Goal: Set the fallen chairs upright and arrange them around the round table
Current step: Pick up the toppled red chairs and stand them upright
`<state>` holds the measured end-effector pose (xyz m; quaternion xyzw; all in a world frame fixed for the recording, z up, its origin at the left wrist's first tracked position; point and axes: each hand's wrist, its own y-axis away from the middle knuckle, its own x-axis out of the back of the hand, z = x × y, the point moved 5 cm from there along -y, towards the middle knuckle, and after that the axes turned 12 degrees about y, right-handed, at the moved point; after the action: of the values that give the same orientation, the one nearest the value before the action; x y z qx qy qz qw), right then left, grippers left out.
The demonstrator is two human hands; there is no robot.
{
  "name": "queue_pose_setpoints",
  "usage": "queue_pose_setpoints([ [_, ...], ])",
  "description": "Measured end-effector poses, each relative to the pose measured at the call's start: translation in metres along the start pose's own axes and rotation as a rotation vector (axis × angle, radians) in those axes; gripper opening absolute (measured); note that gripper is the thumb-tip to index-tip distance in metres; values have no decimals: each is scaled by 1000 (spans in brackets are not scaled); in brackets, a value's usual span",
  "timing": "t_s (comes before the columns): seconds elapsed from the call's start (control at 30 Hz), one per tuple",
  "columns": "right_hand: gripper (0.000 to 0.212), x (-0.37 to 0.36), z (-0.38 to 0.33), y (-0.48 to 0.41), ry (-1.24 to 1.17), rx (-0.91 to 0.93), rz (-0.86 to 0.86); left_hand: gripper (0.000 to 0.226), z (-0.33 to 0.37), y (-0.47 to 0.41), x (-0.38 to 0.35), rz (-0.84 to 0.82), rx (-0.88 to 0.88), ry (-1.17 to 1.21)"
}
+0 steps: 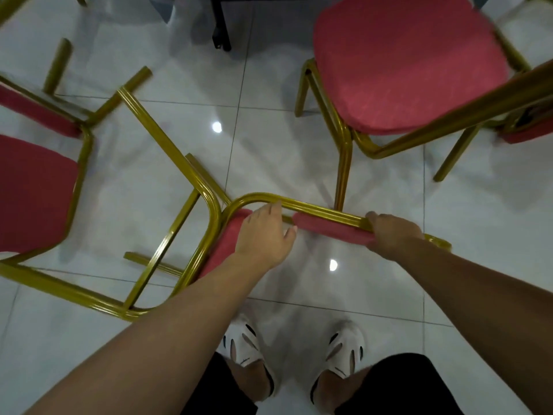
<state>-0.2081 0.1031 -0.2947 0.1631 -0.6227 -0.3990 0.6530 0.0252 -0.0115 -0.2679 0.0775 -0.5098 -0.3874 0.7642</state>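
A chair with a gold metal frame and red seat (410, 64) stands in front of me, its red-padded backrest top (326, 227) nearest me. My left hand (264, 235) grips the left end of that backrest. My right hand (395, 235) grips its right end. A second gold-and-red chair (36, 190) lies fallen on its side at the left, its legs (167, 151) reaching toward the middle. Part of a third chair (526, 130) shows at the right edge. Only a dark leg of the table (221, 25) shows at the top.
The floor is glossy white tile (269, 145) with light reflections. My feet in white slippers (299, 351) stand just behind the held chair. More gold chair legs (57, 67) poke in at the upper left.
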Motion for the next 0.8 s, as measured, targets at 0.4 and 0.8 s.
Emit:
queue_pose_setpoints([
  [0.4,24,-2,-13,42,280,42,-127,53,-44,55,-33,-229,344,335],
  [0.8,24,96,-80,175,341,236,-212,49,-12,168,92,-133,363,402],
])
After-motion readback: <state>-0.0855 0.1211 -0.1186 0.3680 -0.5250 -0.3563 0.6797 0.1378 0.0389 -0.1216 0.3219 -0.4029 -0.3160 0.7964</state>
